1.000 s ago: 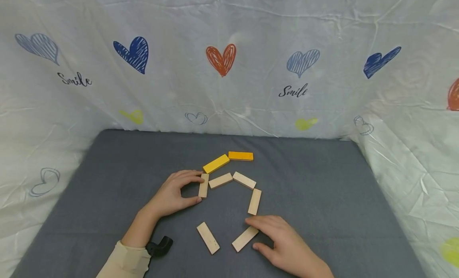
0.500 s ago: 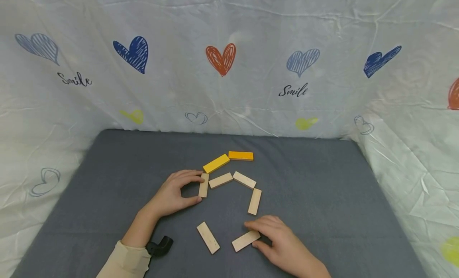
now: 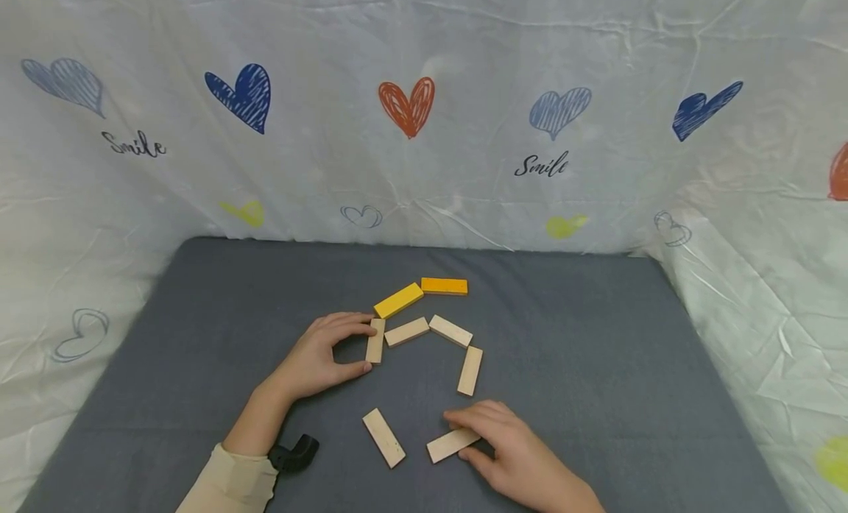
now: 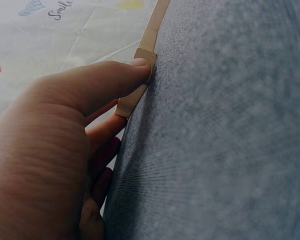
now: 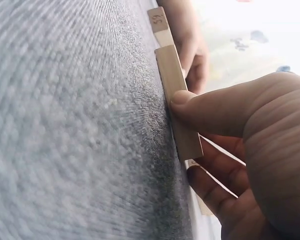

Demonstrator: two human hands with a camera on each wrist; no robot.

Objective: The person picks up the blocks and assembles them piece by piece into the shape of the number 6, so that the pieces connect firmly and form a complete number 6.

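In the head view my left hand [image 3: 321, 358] holds a plain wooden block [image 3: 375, 341] by its two ends, thumb at the near end and fingertips at the far one. My right hand [image 3: 506, 450] pinches another plain block [image 3: 449, 445] between thumb and fingers across its long sides; the fingers hide part of its right end. The right wrist view shows the thumb pressed against the side of this block [image 5: 177, 95], which lies along the cloth. In the left wrist view, the left thumb sits on the end of its block [image 4: 132, 102].
Two plain blocks [image 3: 407, 332] and a third, slanting one [image 3: 470, 371] continue the curve from the left hand's block. Behind lie a yellow block [image 3: 399, 300] and an orange-yellow block [image 3: 444, 286]. Nearer, a plain block [image 3: 383, 438] lies between the hands on grey cloth [image 3: 596, 351].
My right hand has shifted slightly left and gripped its block, whose right end has swung toward me. My left hand and the other blocks stay as they were.
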